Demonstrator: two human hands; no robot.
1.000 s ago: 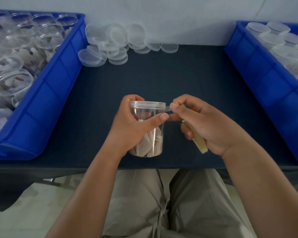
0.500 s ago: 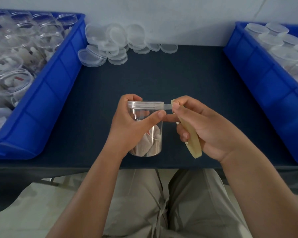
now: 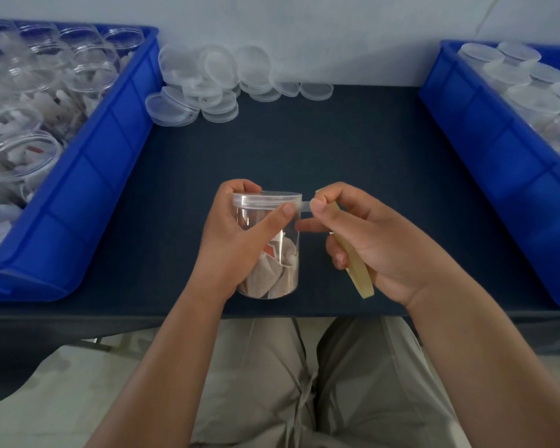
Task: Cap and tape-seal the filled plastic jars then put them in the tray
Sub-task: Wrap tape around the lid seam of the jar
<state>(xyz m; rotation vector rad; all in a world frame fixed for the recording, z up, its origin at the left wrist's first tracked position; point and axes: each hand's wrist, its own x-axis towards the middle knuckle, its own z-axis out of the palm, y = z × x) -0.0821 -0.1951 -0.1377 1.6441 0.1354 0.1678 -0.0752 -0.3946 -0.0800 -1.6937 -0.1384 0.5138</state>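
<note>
A clear plastic jar with white packets inside stands near the table's front edge, a clear lid on it. My left hand grips the jar, thumb pressing a clear tape strip against the lid's rim. My right hand holds a thin tan tape roll and pinches the short stretch of tape running from the lid. The blue tray at the right holds several capped jars.
A blue bin at the left holds several open filled jars. A heap of loose clear lids lies at the back against the wall. The dark table top shows between the two bins. My lap is below the table edge.
The jar has turned a little in my left hand, and my left thumb has slid up to the lid's rim. My right hand with the roll has barely moved.
</note>
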